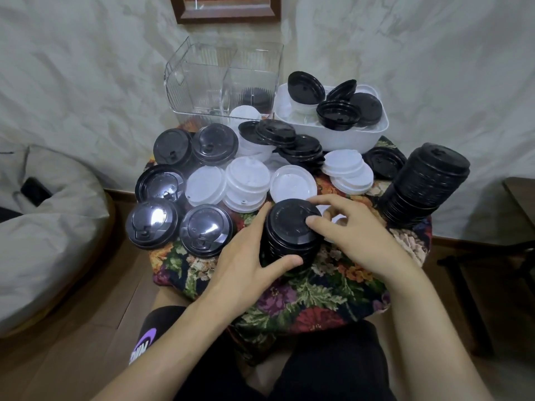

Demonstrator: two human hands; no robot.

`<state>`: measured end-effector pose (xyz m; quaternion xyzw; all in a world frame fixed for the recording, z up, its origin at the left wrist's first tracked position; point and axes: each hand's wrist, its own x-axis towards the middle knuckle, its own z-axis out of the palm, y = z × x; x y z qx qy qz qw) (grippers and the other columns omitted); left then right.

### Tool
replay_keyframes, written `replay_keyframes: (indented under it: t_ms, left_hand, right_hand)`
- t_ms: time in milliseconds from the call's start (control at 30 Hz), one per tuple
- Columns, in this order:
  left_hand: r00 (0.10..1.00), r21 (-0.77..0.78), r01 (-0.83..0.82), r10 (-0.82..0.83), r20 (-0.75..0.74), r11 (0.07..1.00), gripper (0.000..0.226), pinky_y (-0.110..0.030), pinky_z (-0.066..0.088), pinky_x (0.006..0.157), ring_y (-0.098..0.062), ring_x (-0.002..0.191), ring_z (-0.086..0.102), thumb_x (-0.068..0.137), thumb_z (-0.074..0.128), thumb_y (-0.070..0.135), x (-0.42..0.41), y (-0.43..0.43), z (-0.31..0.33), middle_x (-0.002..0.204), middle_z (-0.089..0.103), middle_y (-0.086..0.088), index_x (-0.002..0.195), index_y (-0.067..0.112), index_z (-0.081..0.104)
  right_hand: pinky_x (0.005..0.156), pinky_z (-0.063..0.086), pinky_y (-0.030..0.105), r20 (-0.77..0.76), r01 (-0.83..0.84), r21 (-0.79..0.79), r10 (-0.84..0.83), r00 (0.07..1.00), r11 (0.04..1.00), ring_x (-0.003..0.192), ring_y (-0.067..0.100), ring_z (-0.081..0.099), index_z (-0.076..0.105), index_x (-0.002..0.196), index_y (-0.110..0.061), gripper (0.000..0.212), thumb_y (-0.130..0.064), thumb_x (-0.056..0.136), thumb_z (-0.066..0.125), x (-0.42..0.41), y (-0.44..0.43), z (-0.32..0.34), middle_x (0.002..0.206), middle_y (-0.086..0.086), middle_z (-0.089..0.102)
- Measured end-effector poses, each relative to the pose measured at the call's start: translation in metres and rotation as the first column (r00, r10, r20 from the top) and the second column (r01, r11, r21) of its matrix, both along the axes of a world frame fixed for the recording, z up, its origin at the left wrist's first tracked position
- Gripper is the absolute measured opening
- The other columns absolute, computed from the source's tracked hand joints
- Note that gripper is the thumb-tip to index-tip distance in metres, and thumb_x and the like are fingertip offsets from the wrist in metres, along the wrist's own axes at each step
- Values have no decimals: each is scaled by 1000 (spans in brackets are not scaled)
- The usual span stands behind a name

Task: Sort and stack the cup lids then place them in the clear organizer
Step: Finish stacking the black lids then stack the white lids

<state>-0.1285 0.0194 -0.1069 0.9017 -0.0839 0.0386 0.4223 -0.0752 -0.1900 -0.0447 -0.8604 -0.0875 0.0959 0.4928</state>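
Over the clear organizer (199,82): open top, free from above.
Right of organizer: white tub (347,140) heaped with lids, just beside it.
Before organizer: loose lids (246,180) crowd the tabletop (318,285); short black stack (289,235) gripped by left hand (249,261) and right hand (353,235).
Farther right-front: tall black stack (425,186), tilted.
Edge farthest from organizer: bare strip.

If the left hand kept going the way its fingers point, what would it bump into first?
The left hand grips the short stack of black lids. Sliding on along its side, the fingers would probably reach the single white lid just behind, though depth is hard to judge.
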Motion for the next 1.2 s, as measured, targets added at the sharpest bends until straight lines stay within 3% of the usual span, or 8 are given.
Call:
replay_keyframes:
  t_ms: [167, 300, 367, 467, 633, 833, 1033, 1200]
  left_hand:
    - [1000, -59, 1, -2, -23, 998, 106, -1, 27, 100, 14, 130, 38, 80, 67, 72, 1, 0, 0, 143, 41, 39, 162, 50, 4]
    - [1000, -76, 25, -27, -16, 997, 92, -25, 38, 109, 5, 138, 43, 86, 52, 83, -1, 1, 0, 151, 44, 30, 161, 54, 7]
    - [1000, -96, 15, -17, -18, 995, 83, -24, 38, 110, 10, 135, 43, 88, 42, 84, -2, 1, -1, 142, 43, 41, 160, 54, 13]
    - [1000, -117, -1, -1, -17, 993, 75, -17, 36, 107, 13, 133, 43, 92, 44, 79, -2, 1, -2, 137, 43, 45, 158, 52, 20]
    - [1000, -92, 15, -16, -18, 996, 77, -10, 32, 104, 14, 132, 43, 93, 45, 77, -2, 1, -1, 138, 45, 42, 159, 51, 17]
    - [999, -79, 44, -45, -19, 996, 73, -27, 38, 113, 7, 137, 44, 96, 49, 71, -4, 2, 2, 150, 46, 30, 160, 46, 22]
    - [998, -54, 56, -57, -21, 997, 71, -26, 36, 113, 6, 140, 41, 99, 49, 68, -7, 1, 5, 154, 42, 29, 160, 46, 19]
    - [999, -89, 46, -46, -9, 995, 64, -24, 38, 112, 11, 136, 43, 96, 55, 66, -3, 2, 8, 147, 47, 33, 153, 50, 29]
  right_hand:
    - [73, 41, 24, 17, 63, 21, -63, 998, 998, 68, 6, 49, 71, 122, -35, 28, -38, 95, 71, -5, 1, -13, 87, -6, 55]
    - [79, 43, 26, 31, 65, 6, -65, 997, 998, 78, 8, 54, 70, 126, -36, 31, -40, 95, 72, -5, 0, -14, 101, 0, 60]
    - [79, 43, 26, 33, 52, 26, -53, 998, 998, 77, 10, 54, 68, 128, -43, 35, -46, 94, 73, -6, -1, -17, 101, -2, 58]
    - [77, 42, 26, 45, 22, 45, -24, 999, 999, 75, 11, 51, 65, 129, -52, 37, -50, 93, 73, -7, -3, -19, 101, -7, 55]
    - [87, 48, 29, 23, -18, 28, 17, 1000, 999, 85, 12, 59, 64, 135, -48, 53, -59, 83, 74, -12, -5, -18, 106, -36, 56]
    - [74, 49, 17, 4, -57, 47, 57, 998, 997, 75, 5, 56, 59, 140, -49, 68, -59, 75, 76, -13, -9, -15, 124, -1, 61]
    - [79, 48, 27, -3, -91, 23, 91, 996, 996, 72, 3, 52, 57, 142, -50, 71, -64, 76, 76, -11, -11, -17, 120, 3, 62]
    - [82, 50, 33, 9, -109, 10, 109, 994, 994, 73, 7, 53, 57, 140, -55, 71, -73, 73, 74, -6, -14, -21, 116, -3, 60]
